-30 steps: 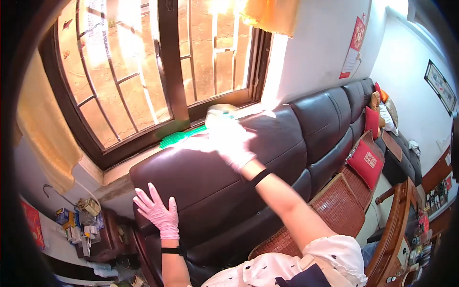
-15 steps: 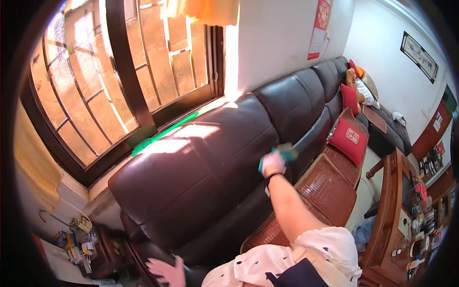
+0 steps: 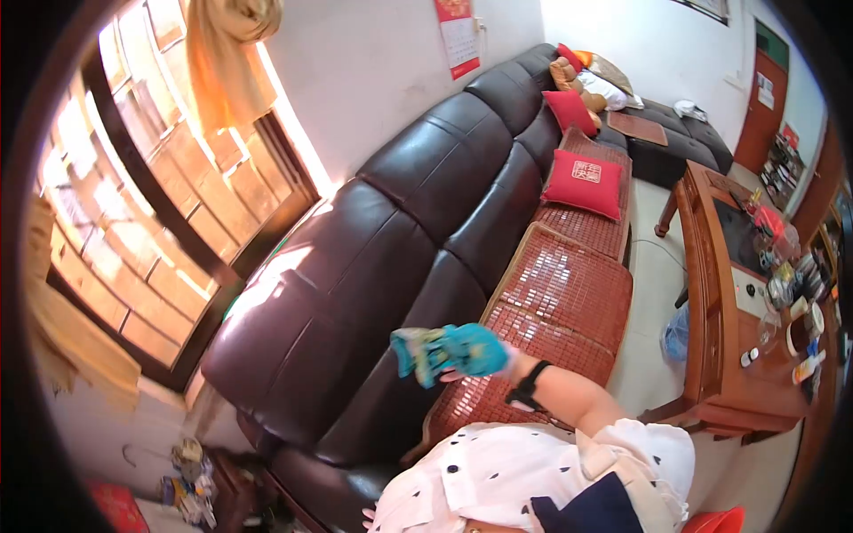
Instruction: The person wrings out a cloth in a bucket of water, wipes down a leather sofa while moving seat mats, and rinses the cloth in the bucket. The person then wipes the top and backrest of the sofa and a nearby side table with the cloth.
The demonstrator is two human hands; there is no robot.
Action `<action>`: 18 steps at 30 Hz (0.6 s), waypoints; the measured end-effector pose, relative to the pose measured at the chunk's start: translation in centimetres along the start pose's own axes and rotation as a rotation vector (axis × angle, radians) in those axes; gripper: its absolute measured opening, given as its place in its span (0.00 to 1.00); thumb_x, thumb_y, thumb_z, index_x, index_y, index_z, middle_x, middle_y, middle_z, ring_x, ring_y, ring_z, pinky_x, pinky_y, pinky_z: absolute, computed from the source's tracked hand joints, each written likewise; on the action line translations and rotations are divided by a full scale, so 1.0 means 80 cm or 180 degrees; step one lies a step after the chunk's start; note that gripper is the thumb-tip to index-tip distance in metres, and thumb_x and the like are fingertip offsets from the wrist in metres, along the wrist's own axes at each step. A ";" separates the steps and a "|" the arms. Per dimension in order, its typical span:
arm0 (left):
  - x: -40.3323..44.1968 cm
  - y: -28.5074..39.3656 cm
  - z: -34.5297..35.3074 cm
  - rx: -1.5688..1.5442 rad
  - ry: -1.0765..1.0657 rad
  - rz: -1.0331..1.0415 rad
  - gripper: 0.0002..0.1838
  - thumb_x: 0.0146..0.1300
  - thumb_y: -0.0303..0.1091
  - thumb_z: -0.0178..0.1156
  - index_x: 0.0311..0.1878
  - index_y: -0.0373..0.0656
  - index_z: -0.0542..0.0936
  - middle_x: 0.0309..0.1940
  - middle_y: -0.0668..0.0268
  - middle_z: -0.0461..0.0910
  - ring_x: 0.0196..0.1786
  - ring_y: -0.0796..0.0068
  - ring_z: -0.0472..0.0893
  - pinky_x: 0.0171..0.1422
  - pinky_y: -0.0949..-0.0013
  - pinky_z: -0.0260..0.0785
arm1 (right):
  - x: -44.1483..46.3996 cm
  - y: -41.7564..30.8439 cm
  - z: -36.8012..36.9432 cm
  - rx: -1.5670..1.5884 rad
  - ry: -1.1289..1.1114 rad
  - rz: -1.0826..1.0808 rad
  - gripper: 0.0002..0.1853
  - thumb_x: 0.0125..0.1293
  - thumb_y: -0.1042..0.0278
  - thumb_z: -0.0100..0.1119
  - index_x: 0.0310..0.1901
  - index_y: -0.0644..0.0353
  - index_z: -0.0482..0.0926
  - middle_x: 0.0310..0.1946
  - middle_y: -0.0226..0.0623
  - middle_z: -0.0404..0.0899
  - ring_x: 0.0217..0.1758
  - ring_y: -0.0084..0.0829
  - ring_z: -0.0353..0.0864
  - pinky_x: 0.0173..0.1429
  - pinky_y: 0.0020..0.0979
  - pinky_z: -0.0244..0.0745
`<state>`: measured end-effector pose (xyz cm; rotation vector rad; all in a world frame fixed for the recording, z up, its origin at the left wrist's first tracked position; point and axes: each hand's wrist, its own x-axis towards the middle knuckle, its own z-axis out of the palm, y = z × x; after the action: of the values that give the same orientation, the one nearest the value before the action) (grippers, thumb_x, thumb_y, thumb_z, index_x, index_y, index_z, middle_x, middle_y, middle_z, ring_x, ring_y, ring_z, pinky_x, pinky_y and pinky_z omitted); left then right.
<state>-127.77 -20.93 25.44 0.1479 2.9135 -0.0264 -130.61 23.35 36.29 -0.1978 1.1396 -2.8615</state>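
Observation:
My right hand (image 3: 510,360), with a black band on its wrist, is closed around a teal and yellowish cloth (image 3: 455,350). The cloth covers most of the hand and hangs in front of the dark brown leather sofa (image 3: 320,302), above the edge of the seat; whether it touches the leather I cannot tell. Of my left hand (image 3: 369,517) only some fingertips show, at the bottom beside the patterned white shirt. They look apart and hold nothing that I can see; the rest is hidden.
Brown tile seat mats (image 3: 569,284) and a red cushion (image 3: 582,184) lie along the sofa. To the right stands a wooden table (image 3: 702,293) crowded with jars and bottles. A barred window (image 3: 169,178) is at left, and a cluttered small stand (image 3: 233,489) at lower left.
My right hand has come down and nearer with the cloth, from the sofa's backrest towards the seat. My left hand has mostly gone behind the shirt. The view has swung right.

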 end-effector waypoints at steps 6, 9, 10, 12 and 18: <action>-0.057 -0.008 -0.015 -0.0053 -0.0517 -0.0136 0.70 0.28 0.54 0.76 0.74 0.48 0.42 0.74 0.50 0.34 0.73 0.35 0.36 0.66 0.26 0.34 | -0.126 -0.055 0.038 -0.0013 0.0415 0.0368 0.24 0.67 0.54 0.51 0.60 0.59 0.69 0.55 0.41 0.75 0.55 0.43 0.77 0.53 0.46 0.76; -0.068 0.000 -0.025 -0.0282 -0.0327 -0.0447 0.73 0.21 0.46 0.80 0.74 0.55 0.45 0.75 0.57 0.34 0.75 0.43 0.35 0.68 0.27 0.30 | -0.140 -0.065 0.039 0.0060 0.0370 0.0717 0.25 0.67 0.54 0.51 0.61 0.59 0.69 0.56 0.41 0.74 0.56 0.43 0.76 0.52 0.45 0.76; -0.070 0.002 -0.027 -0.0249 -0.0301 -0.0569 0.72 0.20 0.43 0.80 0.74 0.59 0.46 0.75 0.60 0.36 0.76 0.46 0.36 0.69 0.27 0.29 | -0.139 -0.067 0.036 0.0049 0.0325 0.0794 0.25 0.67 0.54 0.51 0.61 0.59 0.68 0.56 0.41 0.74 0.56 0.44 0.76 0.52 0.44 0.76; -0.080 0.010 -0.030 -0.0067 -0.0192 -0.0782 0.71 0.23 0.41 0.80 0.74 0.61 0.45 0.75 0.64 0.36 0.76 0.52 0.37 0.69 0.28 0.31 | -0.135 -0.064 0.033 0.0053 0.0204 0.0957 0.25 0.67 0.54 0.50 0.61 0.59 0.68 0.56 0.40 0.74 0.57 0.44 0.76 0.51 0.44 0.76; -0.118 0.084 0.052 -0.0388 0.1316 -0.2956 0.50 0.49 0.33 0.64 0.74 0.57 0.46 0.75 0.60 0.37 0.76 0.56 0.44 0.68 0.31 0.43 | -0.134 -0.044 0.047 0.0153 -0.0244 0.1622 0.25 0.67 0.54 0.49 0.62 0.58 0.68 0.57 0.39 0.73 0.58 0.46 0.75 0.49 0.41 0.77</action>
<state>-117.00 -15.31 23.44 -1.3493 3.0567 0.0347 -119.45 24.41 40.33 -0.0094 0.9404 -2.4059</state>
